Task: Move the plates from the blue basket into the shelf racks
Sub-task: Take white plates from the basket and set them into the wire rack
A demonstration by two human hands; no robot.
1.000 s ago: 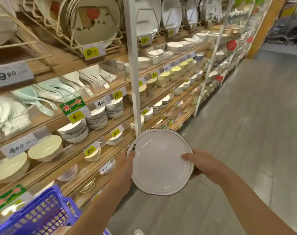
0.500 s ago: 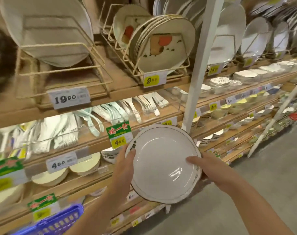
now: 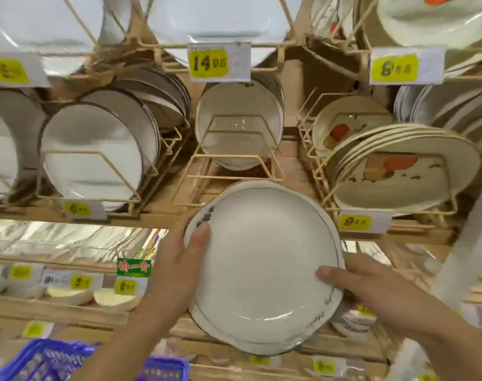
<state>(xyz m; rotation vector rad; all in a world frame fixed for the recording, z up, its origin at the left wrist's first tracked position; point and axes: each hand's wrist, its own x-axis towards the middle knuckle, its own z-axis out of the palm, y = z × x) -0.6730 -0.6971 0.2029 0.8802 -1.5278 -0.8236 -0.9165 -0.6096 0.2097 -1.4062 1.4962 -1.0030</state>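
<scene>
White plate (image 3: 262,268) held by its rims, left hand (image 3: 176,270) and right hand (image 3: 372,287) each pinching an edge, at the near side of the centre wire rack (image 3: 229,174). Judgement: tip upright, clear the front wire, seat against the matching plates (image 3: 238,125).

Left hand (image 3: 176,259) grips the white plate (image 3: 262,270) at its left rim, right hand (image 3: 372,281) holds the right edge. It's tilted just below the middle wire rack (image 3: 229,176), blue basket (image 3: 47,358) lower left.
</scene>
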